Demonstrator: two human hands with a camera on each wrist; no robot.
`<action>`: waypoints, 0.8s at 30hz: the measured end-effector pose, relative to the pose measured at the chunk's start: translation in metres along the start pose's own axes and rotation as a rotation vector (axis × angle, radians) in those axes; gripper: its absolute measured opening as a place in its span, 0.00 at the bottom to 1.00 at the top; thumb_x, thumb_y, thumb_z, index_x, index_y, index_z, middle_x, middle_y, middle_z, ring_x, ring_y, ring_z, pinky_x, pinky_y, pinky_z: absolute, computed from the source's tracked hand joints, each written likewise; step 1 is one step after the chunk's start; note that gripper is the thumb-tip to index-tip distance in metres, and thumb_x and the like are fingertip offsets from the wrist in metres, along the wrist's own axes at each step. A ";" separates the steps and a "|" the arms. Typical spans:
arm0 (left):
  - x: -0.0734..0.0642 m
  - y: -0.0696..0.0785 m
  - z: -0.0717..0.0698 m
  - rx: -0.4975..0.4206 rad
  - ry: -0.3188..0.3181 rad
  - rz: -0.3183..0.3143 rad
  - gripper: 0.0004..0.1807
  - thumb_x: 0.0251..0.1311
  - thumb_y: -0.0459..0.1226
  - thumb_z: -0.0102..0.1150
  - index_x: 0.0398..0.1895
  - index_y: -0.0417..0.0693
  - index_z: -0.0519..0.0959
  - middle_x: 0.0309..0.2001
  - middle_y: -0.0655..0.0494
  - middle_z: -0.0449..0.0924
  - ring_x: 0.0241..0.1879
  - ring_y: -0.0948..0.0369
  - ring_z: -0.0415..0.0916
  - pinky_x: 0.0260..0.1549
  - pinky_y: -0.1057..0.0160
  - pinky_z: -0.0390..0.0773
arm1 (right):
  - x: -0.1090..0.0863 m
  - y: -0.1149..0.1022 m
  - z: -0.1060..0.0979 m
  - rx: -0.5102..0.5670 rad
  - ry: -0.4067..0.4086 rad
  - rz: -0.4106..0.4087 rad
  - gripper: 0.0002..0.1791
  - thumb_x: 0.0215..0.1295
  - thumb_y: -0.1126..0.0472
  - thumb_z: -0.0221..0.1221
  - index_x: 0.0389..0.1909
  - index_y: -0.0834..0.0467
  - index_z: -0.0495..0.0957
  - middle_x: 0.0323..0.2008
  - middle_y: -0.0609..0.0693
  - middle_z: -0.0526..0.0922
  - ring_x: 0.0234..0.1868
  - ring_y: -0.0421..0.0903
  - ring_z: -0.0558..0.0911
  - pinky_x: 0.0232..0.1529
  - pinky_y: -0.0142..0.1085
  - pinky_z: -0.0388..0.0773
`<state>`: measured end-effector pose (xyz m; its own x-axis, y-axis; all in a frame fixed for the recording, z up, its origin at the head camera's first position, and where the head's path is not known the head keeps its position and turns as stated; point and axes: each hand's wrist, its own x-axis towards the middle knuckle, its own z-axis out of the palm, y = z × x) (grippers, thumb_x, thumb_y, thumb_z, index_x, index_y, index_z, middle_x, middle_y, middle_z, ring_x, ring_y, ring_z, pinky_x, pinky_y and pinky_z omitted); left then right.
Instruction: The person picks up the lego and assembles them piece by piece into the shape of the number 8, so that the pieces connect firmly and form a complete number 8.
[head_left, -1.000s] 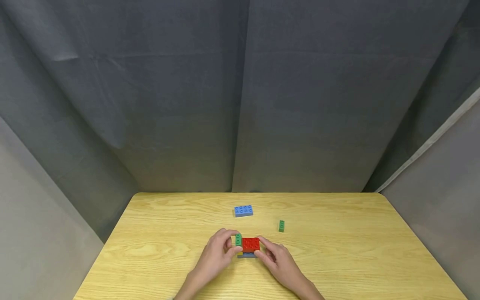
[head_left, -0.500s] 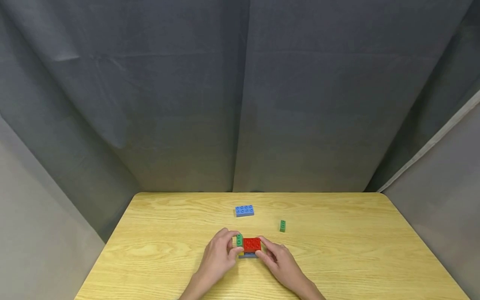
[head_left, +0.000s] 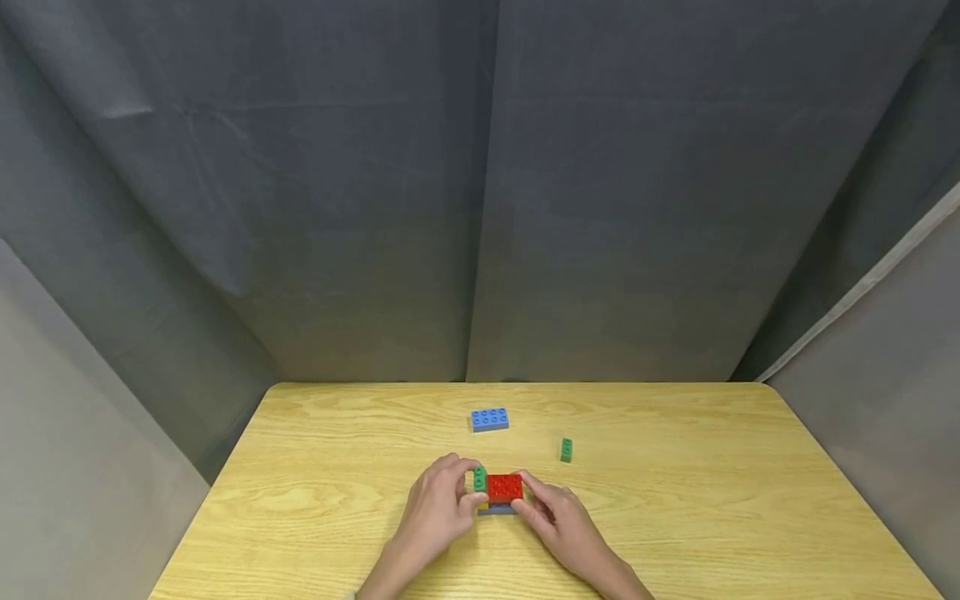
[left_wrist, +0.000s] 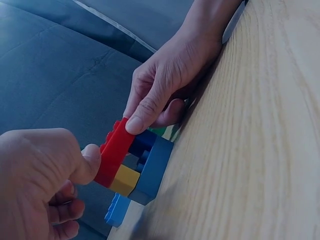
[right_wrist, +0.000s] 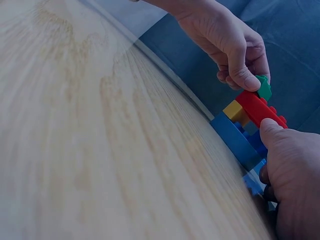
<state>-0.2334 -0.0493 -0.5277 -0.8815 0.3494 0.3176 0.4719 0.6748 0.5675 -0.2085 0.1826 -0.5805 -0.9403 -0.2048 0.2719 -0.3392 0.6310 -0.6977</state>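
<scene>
A small stack stands on the table between both hands. At its bottom lies a blue brick (left_wrist: 154, 172), with a yellow brick (left_wrist: 125, 180) on its left end. A darker blue piece (right_wrist: 257, 143) shows towards the right end. Across the top runs a red brick (head_left: 505, 487). My left hand (head_left: 437, 507) pinches a small green brick (head_left: 480, 478) at the red brick's left end, thumb on the near side. In the left wrist view that thumb hides it. The right hand (head_left: 564, 527) grips the red brick's right end between thumb and fingers.
Behind the stack a loose blue brick (head_left: 490, 420) lies on the wooden table (head_left: 315, 467). Another green brick (head_left: 566, 450) lies farther right. Grey curtains (head_left: 360, 208) hang behind the table and at its sides.
Both hands keep their grips on the bricks, and the stack looks the same. Only a slight shift of the whole head view shows.
</scene>
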 end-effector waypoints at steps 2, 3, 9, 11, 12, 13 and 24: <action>0.001 0.001 -0.001 0.007 -0.007 0.000 0.20 0.56 0.40 0.77 0.52 0.46 0.86 0.25 0.67 0.66 0.24 0.69 0.62 0.24 0.70 0.66 | 0.000 0.000 0.000 -0.001 0.001 -0.001 0.30 0.76 0.46 0.61 0.69 0.62 0.76 0.18 0.33 0.65 0.19 0.29 0.59 0.28 0.28 0.64; 0.001 0.001 -0.002 0.010 -0.010 0.000 0.20 0.56 0.40 0.78 0.52 0.46 0.86 0.25 0.67 0.66 0.24 0.69 0.62 0.23 0.70 0.66 | 0.000 0.000 0.000 -0.002 0.000 -0.001 0.30 0.76 0.46 0.61 0.69 0.62 0.76 0.18 0.33 0.65 0.19 0.29 0.59 0.28 0.28 0.64; 0.002 0.004 -0.005 0.028 -0.021 0.007 0.20 0.56 0.39 0.78 0.51 0.46 0.87 0.26 0.67 0.67 0.25 0.69 0.63 0.24 0.69 0.67 | 0.001 0.000 0.000 -0.010 -0.012 0.011 0.31 0.76 0.46 0.61 0.69 0.62 0.76 0.17 0.32 0.65 0.19 0.29 0.58 0.30 0.29 0.65; 0.002 0.005 -0.005 0.035 -0.022 0.014 0.19 0.55 0.39 0.78 0.50 0.45 0.87 0.26 0.67 0.68 0.26 0.69 0.63 0.25 0.70 0.67 | 0.001 0.000 0.000 -0.013 -0.015 0.017 0.31 0.76 0.45 0.61 0.69 0.62 0.76 0.17 0.33 0.65 0.19 0.29 0.58 0.31 0.29 0.65; 0.002 0.005 -0.005 0.037 -0.022 0.016 0.19 0.55 0.39 0.78 0.50 0.45 0.87 0.26 0.67 0.68 0.26 0.69 0.63 0.25 0.70 0.68 | 0.001 0.000 0.000 -0.013 -0.015 0.018 0.31 0.76 0.45 0.60 0.70 0.62 0.76 0.17 0.33 0.65 0.19 0.29 0.59 0.30 0.29 0.65; 0.002 0.005 -0.005 0.039 -0.023 0.018 0.19 0.55 0.38 0.78 0.50 0.45 0.87 0.26 0.67 0.69 0.26 0.69 0.64 0.25 0.70 0.68 | 0.001 0.000 0.000 -0.013 -0.016 0.019 0.31 0.76 0.45 0.60 0.70 0.62 0.76 0.18 0.33 0.65 0.19 0.29 0.59 0.30 0.29 0.65; 0.003 0.006 -0.005 0.118 -0.026 0.047 0.20 0.53 0.40 0.79 0.49 0.44 0.87 0.37 0.57 0.84 0.35 0.63 0.77 0.39 0.62 0.80 | 0.000 -0.001 0.001 -0.034 0.007 -0.009 0.30 0.75 0.46 0.61 0.69 0.61 0.77 0.17 0.31 0.63 0.19 0.29 0.58 0.38 0.32 0.67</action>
<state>-0.2333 -0.0468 -0.5194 -0.8593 0.3979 0.3215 0.5089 0.7285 0.4586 -0.2084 0.1815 -0.5800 -0.9370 -0.2057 0.2823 -0.3462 0.6541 -0.6726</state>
